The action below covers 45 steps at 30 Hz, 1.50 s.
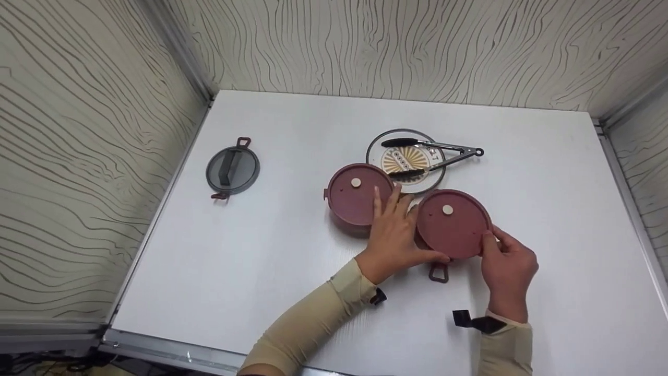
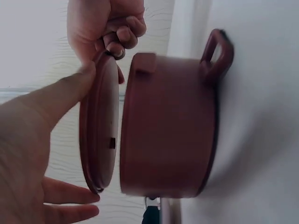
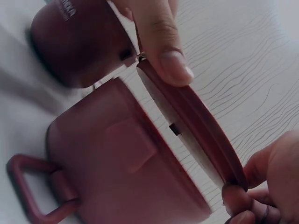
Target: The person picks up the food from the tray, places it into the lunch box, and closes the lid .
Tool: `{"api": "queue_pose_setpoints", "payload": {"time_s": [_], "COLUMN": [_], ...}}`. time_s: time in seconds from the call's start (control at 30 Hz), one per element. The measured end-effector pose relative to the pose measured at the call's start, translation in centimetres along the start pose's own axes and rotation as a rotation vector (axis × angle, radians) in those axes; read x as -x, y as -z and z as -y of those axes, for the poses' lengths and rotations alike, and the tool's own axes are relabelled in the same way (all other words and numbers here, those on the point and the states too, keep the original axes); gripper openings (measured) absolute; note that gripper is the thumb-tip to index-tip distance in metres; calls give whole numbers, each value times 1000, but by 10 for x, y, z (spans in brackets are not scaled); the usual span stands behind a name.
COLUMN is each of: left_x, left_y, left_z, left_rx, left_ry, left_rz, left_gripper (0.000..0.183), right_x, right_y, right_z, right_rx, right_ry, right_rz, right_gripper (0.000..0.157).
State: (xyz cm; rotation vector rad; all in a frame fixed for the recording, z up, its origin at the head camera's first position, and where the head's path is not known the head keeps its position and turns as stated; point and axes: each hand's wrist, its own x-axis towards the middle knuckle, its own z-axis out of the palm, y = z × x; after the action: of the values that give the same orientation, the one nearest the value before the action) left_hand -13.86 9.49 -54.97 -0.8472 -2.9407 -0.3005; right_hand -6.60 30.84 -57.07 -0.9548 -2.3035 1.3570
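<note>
A round maroon pot lid point(image 1: 453, 232) with a cream knob hangs over its maroon pot point(image 2: 168, 126), a narrow gap showing between lid and rim in both wrist views. My right hand point(image 1: 509, 263) pinches the lid's right edge between thumb and fingers. Across the lid's left and near edge, my left hand point(image 1: 394, 237) holds it with the thumb on the near side and fingers spread along the other. Those outer fingers overlap a second maroon pot point(image 1: 350, 225) in the head view. That pot's lid point(image 1: 355, 203) sits on top, also with a cream knob.
Behind the pots, black-tipped tongs point(image 1: 449, 148) lie across a round glass-like disc point(image 1: 371, 151) with a printed sunburst. A small grey lidded pan point(image 1: 245, 169) with maroon handles stands at the left of the white table point(image 1: 292, 292). Patterned walls point(image 1: 365, 52) enclose the table.
</note>
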Motion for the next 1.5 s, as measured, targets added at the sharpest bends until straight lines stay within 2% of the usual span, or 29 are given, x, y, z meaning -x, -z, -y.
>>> {"api": "queue_pose_setpoints", "payload": {"time_s": [0.17, 0.4, 0.6, 0.83, 0.93, 1.0, 1.07, 1.17, 1.23, 1.3, 1.37, 1.43, 1.5], "left_x": [2, 0, -2, -1, 0, 4, 13, 32, 42, 49, 52, 53, 50], "left_y": [-4, -1, -3, -6, -6, -8, -12, -24, -34, -43, -48, -50, -52], "left_z": [-9, -11, -10, -15, -18, -19, -19, -21, -22, -23, -25, -26, -25], "left_rx": [-118, -141, -134, -198, -229, -211, -117, 135, 318, 472, 589, 673, 710], "left_ry": [-1, -11, -20, -30, -25, -41, -86, -177, -205, -176, -121, -76, -55], "left_rz": [73, 158, 154, 143, 151, 99, -39, -309, -428, -457, -423, -373, -331], "left_gripper": [123, 125, 123, 127, 129, 123, 106, 60, 35, 30, 37, 53, 72], "right_x": [1, 5, 7, 6, 5, 6, 9, 14, 19, 24, 30, 32, 25], "right_y": [-8, -15, -21, -31, -32, -32, -31, -31, -31, -26, -17, -4, 8], "right_z": [-12, -18, -23, -37, -40, -40, -40, -38, -33, -24, -11, 2, 12], "right_rx": [21, 12, -40, -136, -129, -114, -91, -44, 1, 76, 179, 295, 355], "right_ry": [29, 90, 135, 320, 354, 366, 372, 386, 385, 368, 333, 300, 285], "right_rz": [-27, -103, -144, -170, -176, -187, -196, -211, -200, -166, -105, -23, 17], "right_gripper": [34, 30, 30, 34, 33, 33, 34, 35, 36, 36, 36, 37, 39]}}
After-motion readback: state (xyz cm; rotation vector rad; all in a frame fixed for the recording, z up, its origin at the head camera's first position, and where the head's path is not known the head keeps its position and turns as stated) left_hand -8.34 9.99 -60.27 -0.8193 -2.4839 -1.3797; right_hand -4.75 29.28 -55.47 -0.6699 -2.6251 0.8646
